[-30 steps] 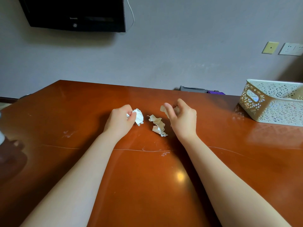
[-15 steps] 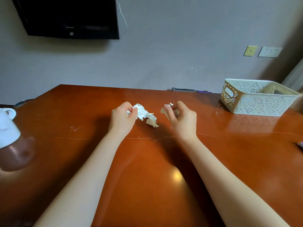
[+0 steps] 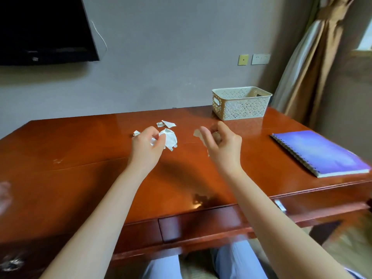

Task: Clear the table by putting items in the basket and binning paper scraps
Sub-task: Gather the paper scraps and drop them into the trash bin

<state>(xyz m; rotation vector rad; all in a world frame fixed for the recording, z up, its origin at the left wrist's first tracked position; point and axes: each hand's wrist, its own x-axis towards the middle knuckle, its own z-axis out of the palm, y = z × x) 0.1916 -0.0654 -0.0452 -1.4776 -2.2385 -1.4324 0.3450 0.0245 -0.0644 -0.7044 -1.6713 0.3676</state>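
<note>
Holds both hands raised over the middle of the tabletop [image 3: 80,150], toward its far edge, each with paper in it. Pinches a crumpled white paper wad [image 3: 170,139] in the left hand [image 3: 148,146], thumb and curled fingers clamped on the wad's left side, most of it jutting out to the right. Grasps a pale tan scrap [image 3: 198,134] in the right hand [image 3: 223,143], fingers curled in round it, one corner poking out on the left past the fingertips; cannot tell whether more paper sits deeper in that palm.

Leaves three bits loose on the tabletop just beyond the left hand: a triangular white scrap [image 3: 168,123], a smaller crumpled bit [image 3: 160,124] just beside it on the left, and a third bit [image 3: 136,133] peeking out beside the left hand's knuckles.

At the far right corner of the tabletop: a cream openwork basket [image 3: 241,109], upright, well apart from both hands, with something dark inside, too small to tell. Near the right edge: a purple spiral-bound notebook [image 3: 320,152], shut and flat. Under the near edge: a drawer [image 3: 197,222], and below it knees in light-blue trousers [image 3: 237,258]. On the wall behind: a black television [image 3: 40,27], wall sockets [image 3: 260,59] above the basket, a tan curtain [image 3: 314,57] at the right.
</note>
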